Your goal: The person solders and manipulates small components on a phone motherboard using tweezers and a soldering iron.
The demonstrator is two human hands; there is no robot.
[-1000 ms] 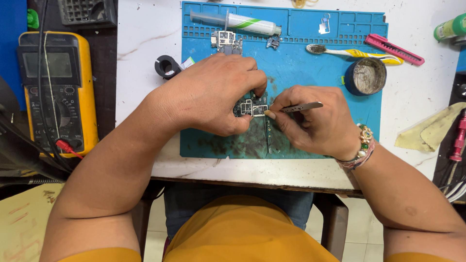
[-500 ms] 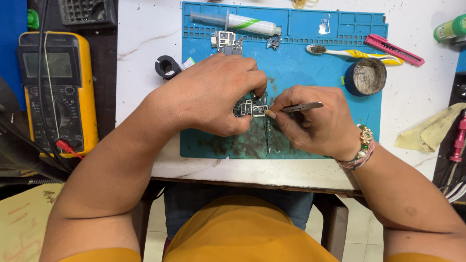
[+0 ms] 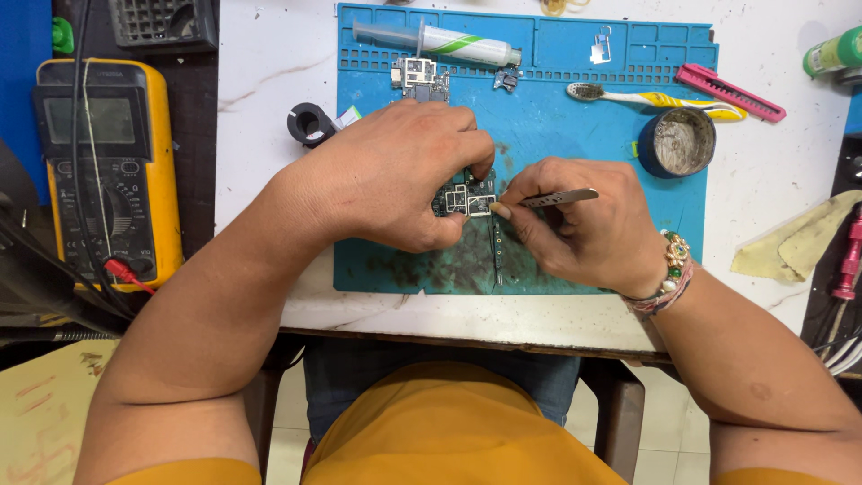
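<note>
The left hand (image 3: 395,175) holds the small circuit board (image 3: 467,199) down on the blue mat (image 3: 575,135). The right hand (image 3: 584,224) pinches metal tweezers (image 3: 558,197) at the board's edge. The board should be kept flat and the tweezer tip steady, with light pressure.

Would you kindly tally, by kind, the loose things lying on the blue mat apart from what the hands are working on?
Syringe: 1
Toothbrush: 1
Round tin: 1
Spare circuit board: 1
Small metal parts: 2
Total: 6
</note>
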